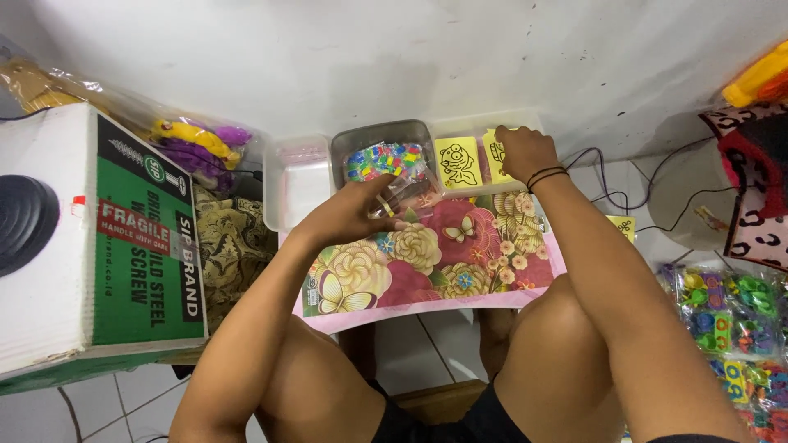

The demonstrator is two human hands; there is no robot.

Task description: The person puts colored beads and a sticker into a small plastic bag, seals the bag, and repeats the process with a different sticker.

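My left hand [353,215] pinches a clear packet [404,195] beside the grey tray [341,148], while my right hand [525,152], fingers pressed down, rests on yellow cards [458,162] further right.

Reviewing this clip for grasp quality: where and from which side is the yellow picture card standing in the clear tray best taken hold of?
Take the yellow picture card by its top edge, pinching from above. It stands nearly upright in the clear tray, its lower edge down behind the tray's front wall, so only the top is free. The right hand already rests on the neighbouring card; the left hand holds a clear packet.
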